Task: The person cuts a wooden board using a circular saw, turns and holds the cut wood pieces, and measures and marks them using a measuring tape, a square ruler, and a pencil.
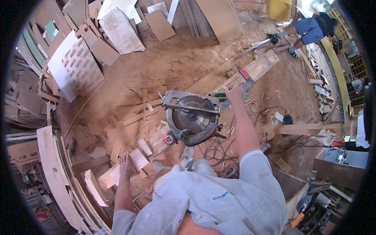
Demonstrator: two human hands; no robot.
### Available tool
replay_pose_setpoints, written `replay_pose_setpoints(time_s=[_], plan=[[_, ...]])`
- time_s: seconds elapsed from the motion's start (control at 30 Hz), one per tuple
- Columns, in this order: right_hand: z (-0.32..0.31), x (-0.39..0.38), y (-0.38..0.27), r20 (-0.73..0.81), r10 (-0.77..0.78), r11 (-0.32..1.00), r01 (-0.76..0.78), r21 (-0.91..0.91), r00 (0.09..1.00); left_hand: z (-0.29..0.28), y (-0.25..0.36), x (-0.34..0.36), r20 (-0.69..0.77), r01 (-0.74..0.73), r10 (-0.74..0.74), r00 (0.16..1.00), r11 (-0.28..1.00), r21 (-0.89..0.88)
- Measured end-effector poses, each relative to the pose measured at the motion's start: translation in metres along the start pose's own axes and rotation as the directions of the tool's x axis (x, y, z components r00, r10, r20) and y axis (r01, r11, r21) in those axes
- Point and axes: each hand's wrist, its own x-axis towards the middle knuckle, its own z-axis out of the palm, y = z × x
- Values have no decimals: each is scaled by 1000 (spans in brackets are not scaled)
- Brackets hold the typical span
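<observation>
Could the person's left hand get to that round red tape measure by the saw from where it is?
Probably yes. The left hand rests on a pale wood offcut, and the red tape measure lies a little ahead and to its right, beside the circular saw. Only low wood scraps lie between; nothing tall blocks the way.

Right hand [235, 93] stretched forward, left hand [126, 165] lowered, fingers spread.

the scene is lit brightly by daylight from the upper right, where glare is seen. the sawdust floor [184, 58] is washed warm. edges are bent by fisheye distortion and swallowed by a black rim (the cluttered lower corners are dim, slightly soft).
</observation>
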Motion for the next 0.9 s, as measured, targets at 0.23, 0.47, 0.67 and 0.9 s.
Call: replay_pose_setpoints(time_s=[0.23, 0.47, 0.67, 0.9], plan=[[24, 16, 15, 111, 21, 999, -17, -41, 994, -2, -6, -7, 38, 35, -34, 999, 999, -20], [12, -9, 41, -152, -46, 970, 80, 230, 987, 1, -16, -1, 155, 33, -30, 987, 999, -18], [-108, -129, -16, -388, 93, 723, 206, 659, 917, -9, -7, -7, 182, 54, -37, 983, 995, -89], [-121, -337, -198, -103, -669, 335, 422, 842, 736, 4, -60, -58, 59, 67, -60, 996, 989, -133]])
